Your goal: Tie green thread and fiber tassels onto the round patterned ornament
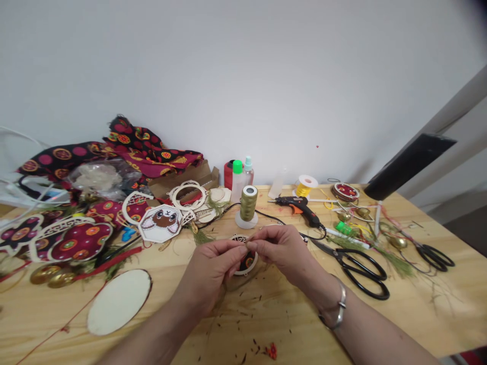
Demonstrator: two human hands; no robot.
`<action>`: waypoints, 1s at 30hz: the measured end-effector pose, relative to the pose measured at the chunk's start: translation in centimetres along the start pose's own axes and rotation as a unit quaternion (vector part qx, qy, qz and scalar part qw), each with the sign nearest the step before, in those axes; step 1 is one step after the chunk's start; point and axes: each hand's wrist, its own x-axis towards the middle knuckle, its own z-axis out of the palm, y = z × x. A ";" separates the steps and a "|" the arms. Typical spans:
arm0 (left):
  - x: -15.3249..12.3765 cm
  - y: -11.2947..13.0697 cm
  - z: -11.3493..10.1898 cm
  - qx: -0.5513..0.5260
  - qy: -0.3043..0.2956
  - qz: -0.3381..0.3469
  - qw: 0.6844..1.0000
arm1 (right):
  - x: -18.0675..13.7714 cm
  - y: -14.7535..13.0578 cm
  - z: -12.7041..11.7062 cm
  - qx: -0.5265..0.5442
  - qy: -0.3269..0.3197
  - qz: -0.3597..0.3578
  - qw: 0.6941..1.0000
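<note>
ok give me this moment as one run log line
left hand: pinched, at ornament | right hand: pinched, beside left | hold: unclear | green spool: upright beyond

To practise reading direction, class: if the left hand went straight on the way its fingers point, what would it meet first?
Most likely the right hand, which faces the left hand nearly tip to tip; whether they already touch is unclear.

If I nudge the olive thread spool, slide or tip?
Olive thread spool probably resists small nudges, standing upright on a wider white disc. Pushed high, it could tip, since it's taller than wide. Laid over, its round body might roll.
</note>
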 end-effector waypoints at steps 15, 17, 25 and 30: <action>-0.3 1.7 0.1 0.104 0.038 0.024 0.994 | 0.3 0.3 -1.0 -0.174 0.053 -0.109 0.977; -0.3 1.8 0.1 0.140 0.060 0.055 0.987 | 0.4 0.4 -1.3 -0.186 0.075 -0.117 0.973; -0.7 2.1 0.2 0.242 0.063 0.102 0.963 | 0.6 0.1 -1.8 -0.211 0.129 -0.108 0.963; -1.0 1.1 0.6 0.310 0.017 0.172 0.935 | 0.7 -0.3 -1.8 -0.159 0.145 -0.070 0.974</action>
